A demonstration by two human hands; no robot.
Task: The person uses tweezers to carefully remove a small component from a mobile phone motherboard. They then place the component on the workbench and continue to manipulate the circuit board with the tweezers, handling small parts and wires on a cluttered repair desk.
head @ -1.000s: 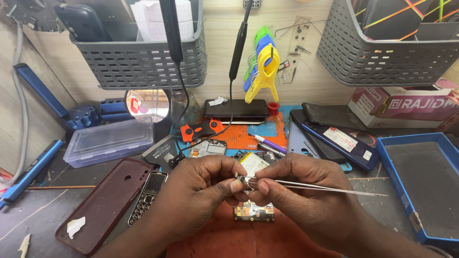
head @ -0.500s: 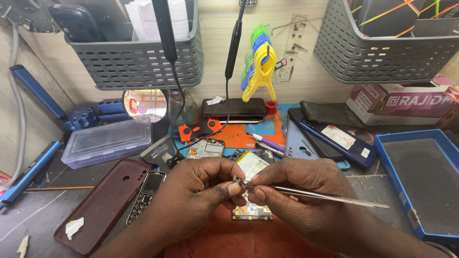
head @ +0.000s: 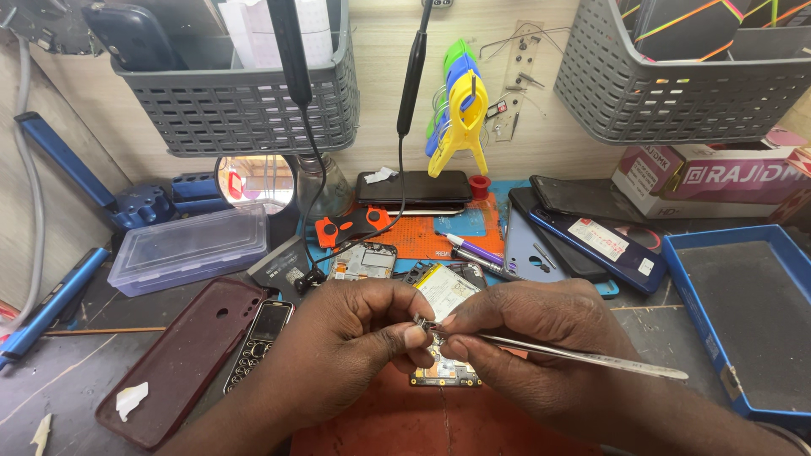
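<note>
Tweezers (head: pixel 583 356) stay pinched in the right hand (head: pixel 541 338); left hand (head: pixel 351 333) keeps clamping a tiny part above the circuit board (head: pixel 446 373), nothing shifted.

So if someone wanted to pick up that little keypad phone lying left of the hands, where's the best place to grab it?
Pinch the keypad phone across its two long edges, coming from above. It lies flat, face up, so only the narrow sides offer a grip. Its right edge sits close to the left hand, and the maroon phone case lies along its left.
</note>
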